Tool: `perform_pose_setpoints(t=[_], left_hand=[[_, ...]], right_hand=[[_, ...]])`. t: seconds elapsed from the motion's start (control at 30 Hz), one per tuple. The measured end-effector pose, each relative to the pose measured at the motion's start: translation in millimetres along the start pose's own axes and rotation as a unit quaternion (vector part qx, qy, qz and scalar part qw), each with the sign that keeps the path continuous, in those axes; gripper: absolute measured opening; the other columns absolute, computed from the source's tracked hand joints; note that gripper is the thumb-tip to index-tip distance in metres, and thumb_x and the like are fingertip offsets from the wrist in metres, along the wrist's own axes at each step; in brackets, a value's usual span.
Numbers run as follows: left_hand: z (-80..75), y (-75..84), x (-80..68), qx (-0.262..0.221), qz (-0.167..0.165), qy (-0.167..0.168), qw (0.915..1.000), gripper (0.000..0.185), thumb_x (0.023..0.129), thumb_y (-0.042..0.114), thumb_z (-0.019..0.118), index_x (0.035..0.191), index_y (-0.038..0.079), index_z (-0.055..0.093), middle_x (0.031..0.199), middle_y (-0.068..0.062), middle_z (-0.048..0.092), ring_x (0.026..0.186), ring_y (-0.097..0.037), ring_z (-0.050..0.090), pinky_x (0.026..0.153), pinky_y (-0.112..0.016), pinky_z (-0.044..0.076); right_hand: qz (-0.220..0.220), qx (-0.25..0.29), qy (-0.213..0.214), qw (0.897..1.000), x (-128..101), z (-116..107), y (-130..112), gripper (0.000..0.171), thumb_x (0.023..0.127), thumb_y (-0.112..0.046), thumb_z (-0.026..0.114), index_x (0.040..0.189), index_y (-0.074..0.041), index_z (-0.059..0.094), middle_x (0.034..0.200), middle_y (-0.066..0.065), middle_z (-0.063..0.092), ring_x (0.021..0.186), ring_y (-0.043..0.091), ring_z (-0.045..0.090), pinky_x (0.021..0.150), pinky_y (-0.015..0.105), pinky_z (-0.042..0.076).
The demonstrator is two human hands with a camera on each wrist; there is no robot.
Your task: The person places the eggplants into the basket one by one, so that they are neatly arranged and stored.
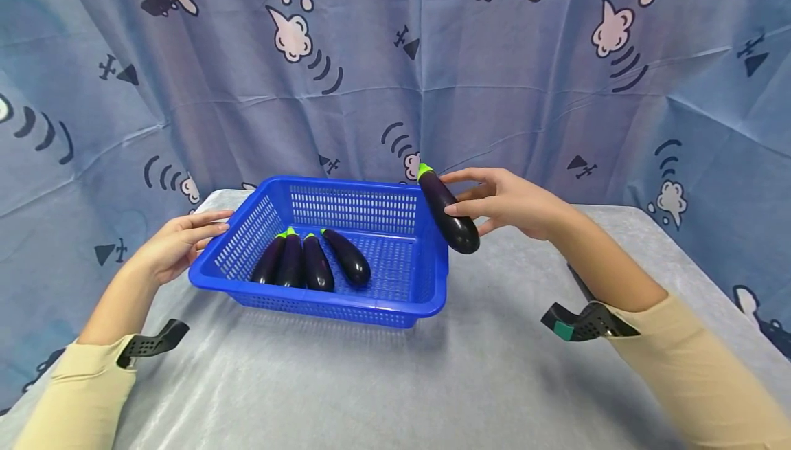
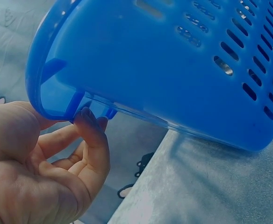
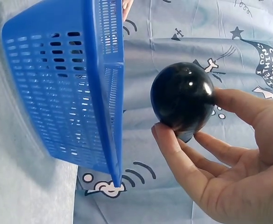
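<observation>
A dark purple eggplant point(image 1: 451, 213) with a bright green stem end is pinched between the thumb and fingers of my right hand point(image 1: 509, 203). It hangs tilted over the right rim of a blue plastic basket point(image 1: 346, 306), and in the right wrist view its rounded end faces the camera. Several more eggplants point(image 1: 290, 261) lie inside the basket, mostly toward its left side, stems pointing to the back. At the basket's left rim, my left hand point(image 1: 176, 240) grips the edge; the left wrist view shows its curled fingers point(image 2: 96, 144) against the rim.
The basket stands on a grey-white table point(image 1: 494, 354). Behind and around the table hangs a blue curtain point(image 1: 358, 134) with airplane and cloud prints. A black strap device point(image 1: 590, 319) is on the right wrist, and a similar one point(image 1: 151, 343) is on the left.
</observation>
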State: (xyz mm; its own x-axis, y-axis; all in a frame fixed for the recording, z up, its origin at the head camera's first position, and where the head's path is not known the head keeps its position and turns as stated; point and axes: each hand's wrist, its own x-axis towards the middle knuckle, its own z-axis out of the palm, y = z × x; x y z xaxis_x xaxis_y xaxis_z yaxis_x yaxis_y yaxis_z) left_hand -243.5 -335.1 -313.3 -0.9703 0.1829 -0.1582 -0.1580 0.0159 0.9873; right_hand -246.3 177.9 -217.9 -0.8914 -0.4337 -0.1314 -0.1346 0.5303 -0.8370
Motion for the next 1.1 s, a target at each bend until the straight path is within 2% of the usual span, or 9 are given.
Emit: perform_pose_setpoints(t=[0.3,0.63,1.1], left_hand=[[-0.2,-0.6,0.7,-0.012,-0.002,-0.001,0.9999,0.034,0.110,0.009,0.056,0.106,0.035,0.078,0.101,0.007,0.078,0.088,-0.011,0.076,0.074,-0.029,0.065],[0.2,-0.6,-0.1,-0.016,0.002,-0.004,0.9999,0.035,0.110,0.008,0.056,0.106,0.034,0.079,0.101,0.006,0.078,0.088,-0.011,0.076,0.074,-0.029,0.065],[-0.3,-1.4,0.7,-0.015,0.003,-0.005,0.9999,0.035,0.110,0.007,0.056,0.105,0.033,0.079,0.101,0.007,0.078,0.088,-0.010,0.077,0.073,-0.028,0.065]], right_hand=[[-0.005,0.002,-0.004,1.000,10.2,9.0,-16.9,0.068,0.102,-0.026,0.072,0.161,-0.012,0.042,0.148,0.025,0.058,0.129,0.042,0.062,0.102,0.061,0.056],[-0.015,0.009,-0.009,1.000,27.7,21.2,-29.0,0.066,0.101,-0.024,0.073,0.159,-0.013,0.045,0.142,0.023,0.063,0.120,0.037,0.064,0.096,0.050,0.062],[-0.013,0.019,-0.019,1.000,51.3,38.3,-44.5,0.063,0.102,-0.021,0.072,0.158,-0.011,0.045,0.138,0.023,0.065,0.124,0.040,0.066,0.097,0.053,0.060]])
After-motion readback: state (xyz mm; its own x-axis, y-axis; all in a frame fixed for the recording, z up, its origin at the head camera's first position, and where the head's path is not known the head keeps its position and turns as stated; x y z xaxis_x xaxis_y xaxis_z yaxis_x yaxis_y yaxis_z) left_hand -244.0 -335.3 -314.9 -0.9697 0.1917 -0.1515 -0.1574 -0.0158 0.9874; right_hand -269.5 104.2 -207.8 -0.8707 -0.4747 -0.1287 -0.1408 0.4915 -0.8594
